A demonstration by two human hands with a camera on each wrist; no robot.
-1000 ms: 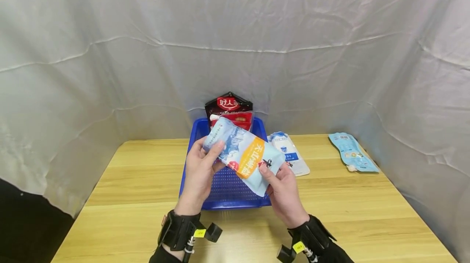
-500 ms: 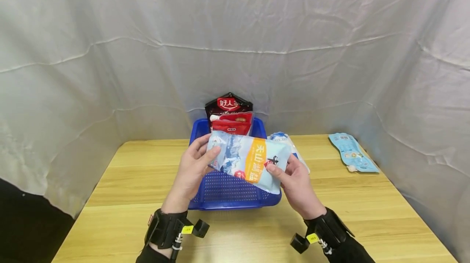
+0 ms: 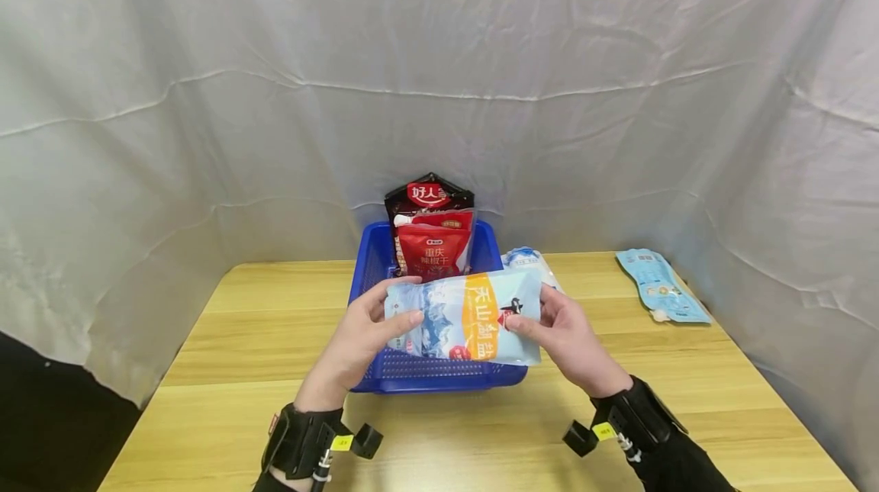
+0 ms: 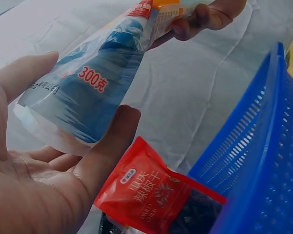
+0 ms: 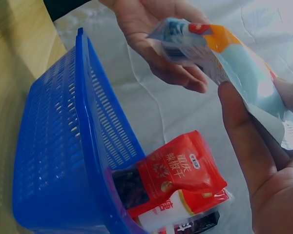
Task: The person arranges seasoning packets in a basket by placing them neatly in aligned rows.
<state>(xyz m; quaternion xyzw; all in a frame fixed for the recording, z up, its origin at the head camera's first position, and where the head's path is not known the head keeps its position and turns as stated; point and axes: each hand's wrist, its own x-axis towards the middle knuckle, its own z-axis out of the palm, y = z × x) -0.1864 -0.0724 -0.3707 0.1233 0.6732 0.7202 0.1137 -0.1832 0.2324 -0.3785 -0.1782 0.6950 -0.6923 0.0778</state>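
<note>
My left hand (image 3: pixel 360 333) and right hand (image 3: pixel 571 336) pinched opposite ends of the blue bag (image 3: pixel 446 318), grip clamped at each, above the basket (image 3: pixel 439 384) and apart from its rim. It seemed light, soft and slippery, best held by both ends. The red packet (image 3: pixel 433 249) stood behind; room seemed greater toward me.

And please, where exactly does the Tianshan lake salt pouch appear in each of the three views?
Head: the Tianshan lake salt pouch is just below centre.
Left wrist: the pouch is upper left, reaching the top edge.
Right wrist: the pouch is upper right.
Shared landmark: the blue perforated basket; lower centre, right and left in turn.
</note>
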